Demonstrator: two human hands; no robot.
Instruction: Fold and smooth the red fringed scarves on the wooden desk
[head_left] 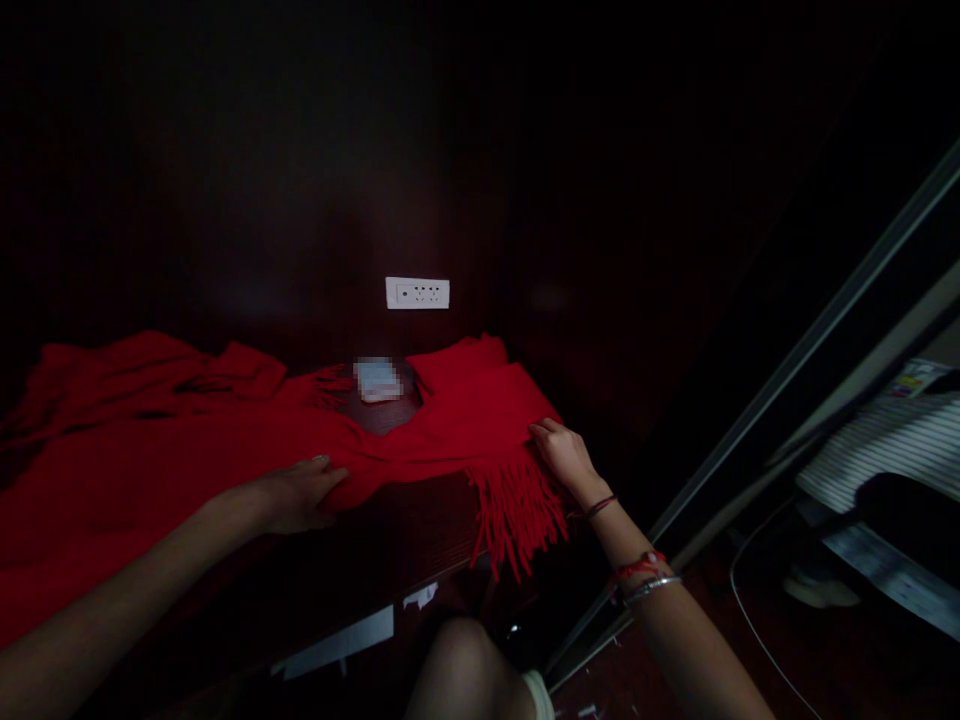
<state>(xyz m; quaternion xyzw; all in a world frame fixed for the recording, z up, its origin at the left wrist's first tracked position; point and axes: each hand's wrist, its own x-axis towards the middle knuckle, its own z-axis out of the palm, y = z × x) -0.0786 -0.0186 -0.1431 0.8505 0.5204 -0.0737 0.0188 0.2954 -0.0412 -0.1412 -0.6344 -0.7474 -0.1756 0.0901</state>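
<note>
A long red scarf [465, 410] with fringed ends lies spread over a dark wooden desk [420, 525]. My right hand [564, 455] pinches the scarf's edge near the right end, just above the fringe [517, 515] that hangs over the desk's front. Lower and to the left, my left hand [306, 492] has its fingers closed on the scarf's near edge, where the cloth is bunched. Farther left the red cloth lies wide and rumpled, with another fringe [324, 385] pointing toward the desk's middle.
A small pale blurred item [378, 380] lies on the desk between folds of cloth. A white wall socket [418, 293] is on the dark panel behind. Below the desk are papers [341, 642] and a knee [465, 665]. At right, past a partition, sits a person in a striped top [892, 450].
</note>
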